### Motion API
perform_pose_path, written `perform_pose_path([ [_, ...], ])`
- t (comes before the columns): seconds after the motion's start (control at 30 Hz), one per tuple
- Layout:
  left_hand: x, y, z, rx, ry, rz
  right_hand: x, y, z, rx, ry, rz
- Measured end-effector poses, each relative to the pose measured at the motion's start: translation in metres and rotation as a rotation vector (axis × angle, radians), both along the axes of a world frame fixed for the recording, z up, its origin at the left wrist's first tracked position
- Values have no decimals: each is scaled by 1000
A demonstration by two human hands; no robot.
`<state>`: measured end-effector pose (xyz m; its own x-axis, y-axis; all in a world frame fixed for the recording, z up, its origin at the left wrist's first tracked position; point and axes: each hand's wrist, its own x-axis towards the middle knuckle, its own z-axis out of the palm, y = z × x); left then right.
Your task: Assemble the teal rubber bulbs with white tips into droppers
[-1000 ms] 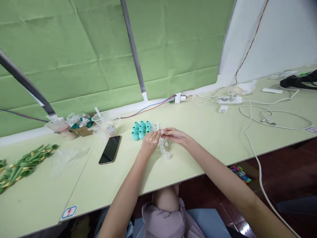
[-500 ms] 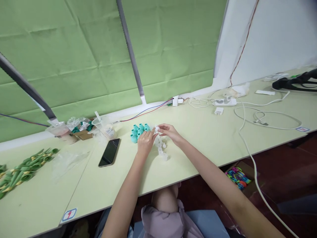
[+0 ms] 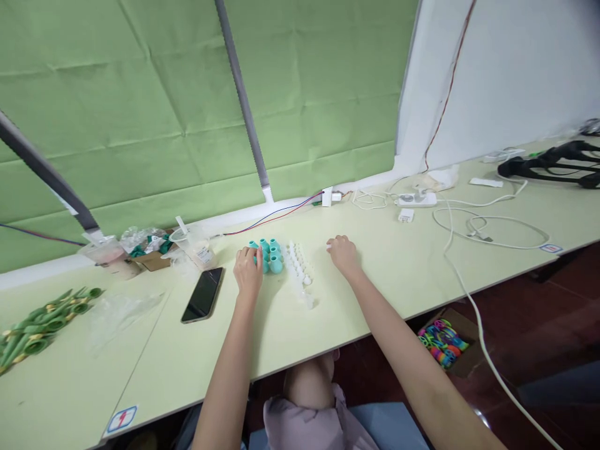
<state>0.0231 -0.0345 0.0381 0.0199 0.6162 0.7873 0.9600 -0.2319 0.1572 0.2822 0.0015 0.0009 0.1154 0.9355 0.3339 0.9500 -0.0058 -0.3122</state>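
My left hand [image 3: 248, 270] is at the left side of a cluster of teal bottle-shaped pieces [image 3: 275, 264] with narrow open necks. Its fingers and thumb close around a front piece there, mostly hidden under the hand. To the right of the cluster, small white plastic parts [image 3: 300, 265] lie in slanting rows, with translucent ones [image 3: 307, 299] at the near end. Beyond these parts, my right hand [image 3: 344, 255] is low over the table with curled fingers. A pale spot shows at its fingertips, too small to make out.
A phone [image 3: 202, 295] lies left of my left hand. Behind it stand plastic cups [image 3: 199, 250] and a small cardboard box [image 3: 155, 260]. Green rolled pieces [image 3: 51, 322] lie far left. A power strip [image 3: 417, 200] and white cable [image 3: 462, 275] are on the right.
My hands have parted: the left moved left onto the teal pieces, the right moved right, away from the white parts. The white parts now show in rows. The view shifted slightly.
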Motion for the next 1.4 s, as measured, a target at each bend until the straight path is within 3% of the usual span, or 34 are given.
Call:
perform_pose_path([
  [0.27,0,5,-6,-38,-131,-62,5,7,4,-178,46,-97],
  [0.37,0,5,-7,-55,-158,-120,7,1,12,-89,120,-100],
  [0.43,0,5,-7,-57,-166,-142,6,-5,20,48,177,2],
  [0.5,0,4,-6,-49,-171,-154,1,-12,28,96,224,226],
  [0.6,-1,3,-5,-40,-162,-167,-7,-18,33,-142,224,584],
  [0.67,-1,3,-5,-44,-153,-168,-10,-20,32,-305,182,669],
  [0.73,-2,3,-5,-59,-146,-164,-11,-20,31,-353,150,649],
  [1.2,-2,3,-5,-143,-71,-170,-13,-19,26,-323,98,550],
  [1.4,-6,3,-3,-161,-104,-128,-16,-19,29,-125,334,645],
])
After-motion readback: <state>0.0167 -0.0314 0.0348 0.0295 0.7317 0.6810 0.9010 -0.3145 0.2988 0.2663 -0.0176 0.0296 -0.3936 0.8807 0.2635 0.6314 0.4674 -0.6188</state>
